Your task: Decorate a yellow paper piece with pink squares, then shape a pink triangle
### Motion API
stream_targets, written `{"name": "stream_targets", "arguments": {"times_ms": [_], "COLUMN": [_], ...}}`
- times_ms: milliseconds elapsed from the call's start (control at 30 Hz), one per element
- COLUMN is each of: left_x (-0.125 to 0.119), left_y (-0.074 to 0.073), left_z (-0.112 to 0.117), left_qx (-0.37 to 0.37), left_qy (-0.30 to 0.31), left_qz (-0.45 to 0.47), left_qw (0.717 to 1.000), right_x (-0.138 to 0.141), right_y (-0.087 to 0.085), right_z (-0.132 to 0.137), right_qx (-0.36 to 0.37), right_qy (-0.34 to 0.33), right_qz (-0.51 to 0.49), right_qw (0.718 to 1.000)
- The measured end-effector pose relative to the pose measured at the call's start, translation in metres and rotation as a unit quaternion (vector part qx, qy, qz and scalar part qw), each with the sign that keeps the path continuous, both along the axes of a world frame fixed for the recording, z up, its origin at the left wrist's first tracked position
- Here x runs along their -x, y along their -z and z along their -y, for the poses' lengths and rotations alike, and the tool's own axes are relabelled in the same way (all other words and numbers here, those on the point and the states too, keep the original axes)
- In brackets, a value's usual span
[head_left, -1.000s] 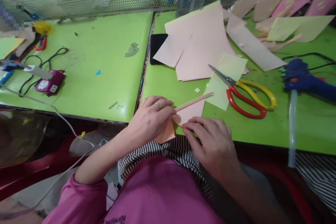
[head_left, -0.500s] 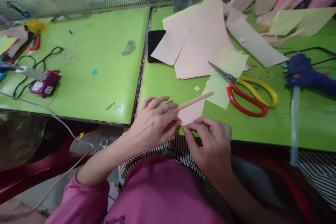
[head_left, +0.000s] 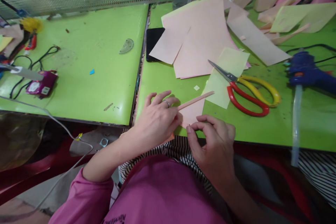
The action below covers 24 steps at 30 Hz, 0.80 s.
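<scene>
A small pale pink piece of paper (head_left: 193,112) lies at the table's front edge, with a narrow folded strip (head_left: 196,100) along its far side. My left hand (head_left: 160,117), with a ring on one finger, is closed over the paper's left end; its thumb side is partly hidden. My right hand (head_left: 211,134) is curled, thumb and forefinger pinched together at the paper's near edge. Beyond the right hand lie scissors (head_left: 232,78) with one red and one yellow handle, their blades over a pale yellow paper (head_left: 223,91).
Larger pink sheets (head_left: 202,42) partly cover a black phone (head_left: 154,42). A blue glue gun (head_left: 301,68) with a clear glue stick rests at the right. More cut papers (head_left: 257,38) lie behind. On the left table are a clear protractor (head_left: 127,46) and a purple box (head_left: 43,84).
My right hand has shifted slightly right along the paper's near edge. My left hand has moved a little to the right, still on the paper. The camera view has shifted slightly.
</scene>
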State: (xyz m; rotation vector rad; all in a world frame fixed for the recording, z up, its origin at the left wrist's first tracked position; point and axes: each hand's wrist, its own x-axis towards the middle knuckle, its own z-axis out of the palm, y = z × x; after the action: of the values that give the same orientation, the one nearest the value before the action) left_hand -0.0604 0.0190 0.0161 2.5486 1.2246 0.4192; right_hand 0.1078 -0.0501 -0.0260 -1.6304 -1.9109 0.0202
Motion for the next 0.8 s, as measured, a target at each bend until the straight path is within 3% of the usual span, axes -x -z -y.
{"name": "stream_targets", "arguments": {"times_ms": [800], "left_x": [-0.001], "left_y": [-0.002], "left_z": [-0.005], "left_qx": [0.065], "left_qy": [-0.001], "left_qz": [-0.031], "left_qw": [0.997], "right_x": [-0.001], "right_y": [-0.009], "right_z": [-0.008], "right_qx": [0.045], "right_qy": [-0.046], "right_qz": [-0.016], "right_qw": [0.998]}}
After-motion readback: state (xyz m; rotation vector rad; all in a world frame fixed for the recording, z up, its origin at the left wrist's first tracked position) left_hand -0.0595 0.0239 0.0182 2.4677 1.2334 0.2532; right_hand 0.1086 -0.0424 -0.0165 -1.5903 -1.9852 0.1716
